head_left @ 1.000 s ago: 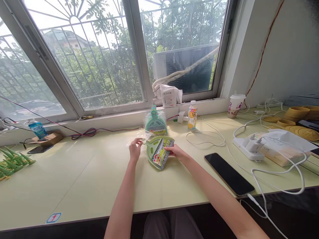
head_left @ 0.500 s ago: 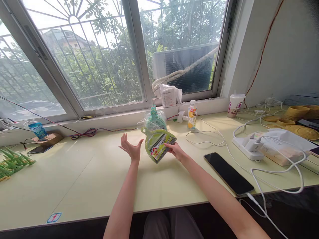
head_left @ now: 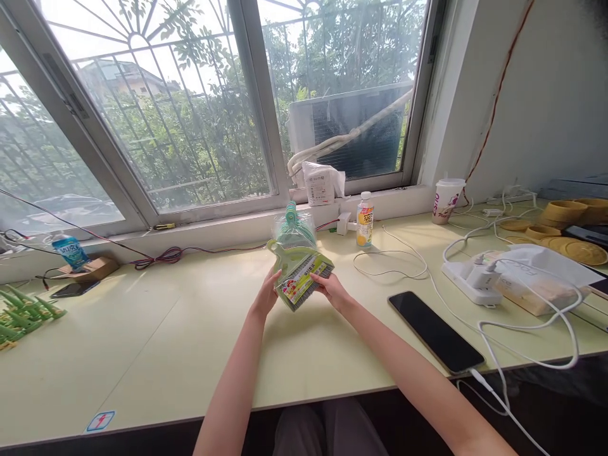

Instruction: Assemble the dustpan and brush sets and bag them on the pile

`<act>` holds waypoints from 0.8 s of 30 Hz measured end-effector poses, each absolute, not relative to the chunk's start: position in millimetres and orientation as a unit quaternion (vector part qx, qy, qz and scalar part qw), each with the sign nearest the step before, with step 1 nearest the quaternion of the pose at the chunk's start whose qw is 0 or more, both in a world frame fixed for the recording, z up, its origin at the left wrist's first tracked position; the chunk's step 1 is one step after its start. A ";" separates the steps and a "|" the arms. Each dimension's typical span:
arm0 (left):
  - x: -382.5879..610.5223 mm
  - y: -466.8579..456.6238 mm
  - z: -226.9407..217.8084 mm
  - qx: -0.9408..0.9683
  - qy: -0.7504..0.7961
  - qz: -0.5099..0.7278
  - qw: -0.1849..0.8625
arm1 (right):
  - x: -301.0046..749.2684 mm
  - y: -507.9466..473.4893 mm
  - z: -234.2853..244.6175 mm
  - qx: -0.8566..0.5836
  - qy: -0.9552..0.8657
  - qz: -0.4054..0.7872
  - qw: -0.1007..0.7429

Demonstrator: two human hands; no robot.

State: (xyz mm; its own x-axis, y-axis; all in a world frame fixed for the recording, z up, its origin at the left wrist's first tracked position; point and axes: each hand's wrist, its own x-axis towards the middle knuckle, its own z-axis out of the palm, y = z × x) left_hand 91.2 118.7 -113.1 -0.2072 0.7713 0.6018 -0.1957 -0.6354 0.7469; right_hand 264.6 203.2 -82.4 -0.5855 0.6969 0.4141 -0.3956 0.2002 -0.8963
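Note:
A green dustpan (head_left: pixel 282 256) with a small grey-bristled brush (head_left: pixel 311 286) nested in it is held tilted above the table. A printed label (head_left: pixel 300 278) covers part of the brush. My left hand (head_left: pixel 266 292) grips the dustpan's left edge, thumb toward the front. On the right edge, my right hand (head_left: pixel 332 290) closes around the set, its thumb over the label side. Just behind stands a teal dustpan set (head_left: pixel 292 221) with clear plastic film around it.
A drink bottle (head_left: pixel 365 220), a lidded cup (head_left: pixel 447 201) and a white package (head_left: pixel 323 183) stand toward the window. To the right lie a phone (head_left: pixel 434 330), white cables and a power strip (head_left: pixel 470 282). Green plastic pieces (head_left: pixel 28 313) sit far left.
My left hand, spread and apart from the dustpan before, has moved right and closed on its left edge. My right hand keeps its hold.

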 end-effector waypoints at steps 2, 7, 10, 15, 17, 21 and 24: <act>93.0 121.7 -115.1 0.524 0.265 0.729 0.353 | 262.7 202.2 -84.8 -0.120 -0.623 0.624 0.456; 102.2 134.0 -120.4 0.519 0.255 0.717 0.390 | 263.6 201.5 -86.3 -0.163 -0.570 0.632 0.499; 107.0 136.2 -121.4 0.517 0.257 0.718 0.389 | 265.2 202.4 -84.7 -0.173 -0.554 0.637 0.507; 110.1 129.8 -119.5 0.533 0.261 0.713 0.373 | 263.9 204.4 -86.8 -0.167 -0.534 0.643 0.523; 111.3 128.0 -118.4 0.531 0.264 0.713 0.373 | 263.4 205.5 -88.4 -0.168 -0.531 0.642 0.527; 112.3 129.2 -116.8 0.520 0.246 0.734 0.361 | 264.4 204.9 -86.5 -0.148 -0.538 0.648 0.519; 110.2 130.8 -115.7 0.510 0.229 0.751 0.350 | 265.5 200.4 -81.2 -0.130 -0.534 0.667 0.503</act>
